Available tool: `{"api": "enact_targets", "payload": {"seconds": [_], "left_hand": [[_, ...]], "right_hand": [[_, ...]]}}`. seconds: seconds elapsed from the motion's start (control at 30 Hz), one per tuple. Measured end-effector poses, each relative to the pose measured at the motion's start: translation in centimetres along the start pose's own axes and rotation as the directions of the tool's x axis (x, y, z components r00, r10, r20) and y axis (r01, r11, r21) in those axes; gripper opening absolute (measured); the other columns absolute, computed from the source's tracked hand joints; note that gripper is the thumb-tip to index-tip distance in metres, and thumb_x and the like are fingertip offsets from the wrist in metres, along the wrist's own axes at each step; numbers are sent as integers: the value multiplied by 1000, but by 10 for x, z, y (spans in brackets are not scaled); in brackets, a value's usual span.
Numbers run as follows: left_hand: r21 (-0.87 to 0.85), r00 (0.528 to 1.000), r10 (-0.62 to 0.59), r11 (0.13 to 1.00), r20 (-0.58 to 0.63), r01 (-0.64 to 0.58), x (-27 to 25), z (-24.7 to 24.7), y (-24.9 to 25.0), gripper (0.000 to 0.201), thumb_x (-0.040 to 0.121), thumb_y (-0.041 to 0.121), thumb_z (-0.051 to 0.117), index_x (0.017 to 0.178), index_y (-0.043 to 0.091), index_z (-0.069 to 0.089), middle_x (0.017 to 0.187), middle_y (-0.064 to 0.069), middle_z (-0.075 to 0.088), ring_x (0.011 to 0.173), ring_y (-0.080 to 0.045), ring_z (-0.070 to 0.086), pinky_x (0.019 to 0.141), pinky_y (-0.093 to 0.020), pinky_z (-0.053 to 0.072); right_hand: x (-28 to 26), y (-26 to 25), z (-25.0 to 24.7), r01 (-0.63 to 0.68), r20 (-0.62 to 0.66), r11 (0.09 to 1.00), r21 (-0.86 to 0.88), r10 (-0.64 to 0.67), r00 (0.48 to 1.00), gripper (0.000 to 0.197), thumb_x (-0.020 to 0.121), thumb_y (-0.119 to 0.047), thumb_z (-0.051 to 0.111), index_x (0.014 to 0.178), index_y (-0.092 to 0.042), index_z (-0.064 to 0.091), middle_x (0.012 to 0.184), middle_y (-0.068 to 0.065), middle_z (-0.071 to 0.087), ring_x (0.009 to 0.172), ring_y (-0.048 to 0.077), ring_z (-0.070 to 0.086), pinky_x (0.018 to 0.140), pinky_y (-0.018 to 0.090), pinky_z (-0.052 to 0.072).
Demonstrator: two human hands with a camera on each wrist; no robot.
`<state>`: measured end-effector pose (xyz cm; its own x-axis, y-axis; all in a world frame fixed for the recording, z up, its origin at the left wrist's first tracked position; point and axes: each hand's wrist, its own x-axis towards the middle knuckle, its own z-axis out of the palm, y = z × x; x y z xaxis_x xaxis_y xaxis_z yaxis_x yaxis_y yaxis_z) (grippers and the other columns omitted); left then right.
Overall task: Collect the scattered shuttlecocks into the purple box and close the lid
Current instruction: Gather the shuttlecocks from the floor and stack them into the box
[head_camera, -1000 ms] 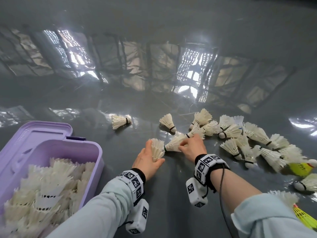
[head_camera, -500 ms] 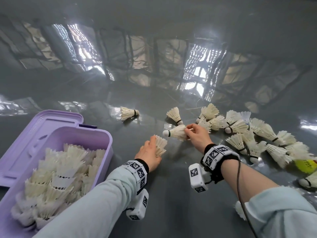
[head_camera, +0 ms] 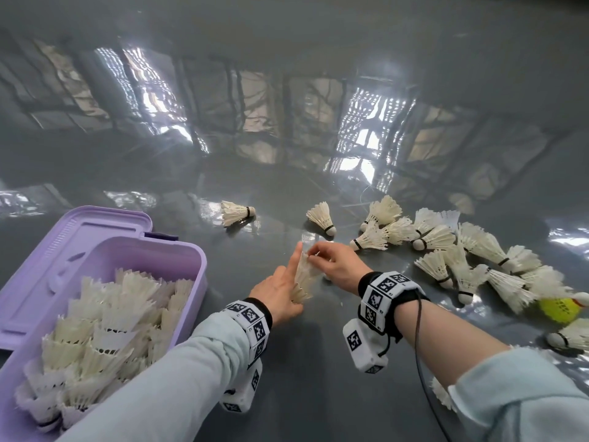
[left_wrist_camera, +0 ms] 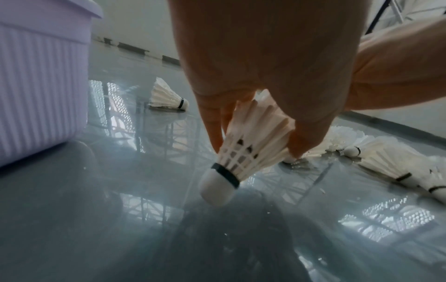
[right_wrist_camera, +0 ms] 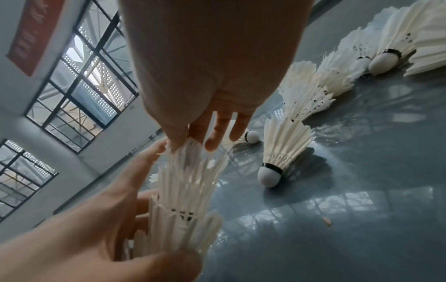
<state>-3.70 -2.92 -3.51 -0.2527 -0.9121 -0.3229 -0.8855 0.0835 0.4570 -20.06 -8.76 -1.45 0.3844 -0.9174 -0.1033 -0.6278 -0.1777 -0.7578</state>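
Note:
My left hand (head_camera: 280, 291) grips a nested stack of white shuttlecocks (head_camera: 302, 275) just above the grey floor, index finger stretched along it. The right hand (head_camera: 334, 263) meets it from the right and pinches the feather tips at the stack's far end (right_wrist_camera: 185, 190). In the left wrist view a white cork with a black band (left_wrist_camera: 217, 188) pokes out below my fingers. The purple box (head_camera: 188, 260) stands at the left with its lid (head_camera: 79, 231) swung open behind, filled with several shuttlecocks (head_camera: 105, 330). More lie scattered to the right (head_camera: 462, 250).
Two single shuttlecocks (head_camera: 234, 212) (head_camera: 322, 216) lie on the glossy floor beyond my hands. A yellow shuttlecock (head_camera: 559, 309) lies at the right edge of the pile, and another white one (head_camera: 570, 336) close to my right sleeve. A cable runs along the right forearm.
The right hand lifted a shuttlecock off the floor and carried it left to the left hand's one. Both hands now hold them together as one stack, raised slightly.

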Motion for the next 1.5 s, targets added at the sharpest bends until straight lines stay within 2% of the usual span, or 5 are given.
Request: {"api": "enact_targets", "payload": {"seconds": [0.2,0.4,0.63,0.97,1.5], "left_hand": [[42,1000,-25,999,18,24,0,-3,1,94,77,42,64,142,44,-5,111,-9,51,87,-35,62,74,-39,50],[-8,995,-97,995,5,97,2,1,-4,91,75,40,62,140,42,-2,113,-8,51,85,-34,60,77,-42,51],[-17,994,-109,994,14,109,5,8,-4,94,73,39,61,140,43,-4,119,-7,51,89,-35,61,79,-45,52],[26,993,-108,994,47,107,3,9,-5,96,75,36,62,143,42,-6,114,-8,52,87,-36,60,77,-41,49],[-47,999,23,999,40,-21,1,6,8,123,73,48,70,130,55,-38,113,-11,55,96,-34,61,82,-41,51]], "right_hand": [[-1,5,-2,-152,-18,983,108,154,988,21,88,-34,64,91,-16,73,69,-12,61,65,3,55,71,29,52],[2,43,-21,-483,-143,865,-135,465,874,51,84,-17,57,134,-13,46,136,11,51,126,29,48,106,35,37],[-11,56,-11,-499,-110,821,-276,489,865,5,83,-22,60,83,-17,60,100,12,69,99,31,62,75,26,41],[-2,32,-14,-221,-291,974,51,226,929,8,88,-19,63,91,-13,67,84,7,69,80,23,61,79,34,47],[0,14,3,-134,100,966,219,114,988,30,89,-5,59,71,-29,60,69,-12,59,68,3,53,75,24,43]]}}
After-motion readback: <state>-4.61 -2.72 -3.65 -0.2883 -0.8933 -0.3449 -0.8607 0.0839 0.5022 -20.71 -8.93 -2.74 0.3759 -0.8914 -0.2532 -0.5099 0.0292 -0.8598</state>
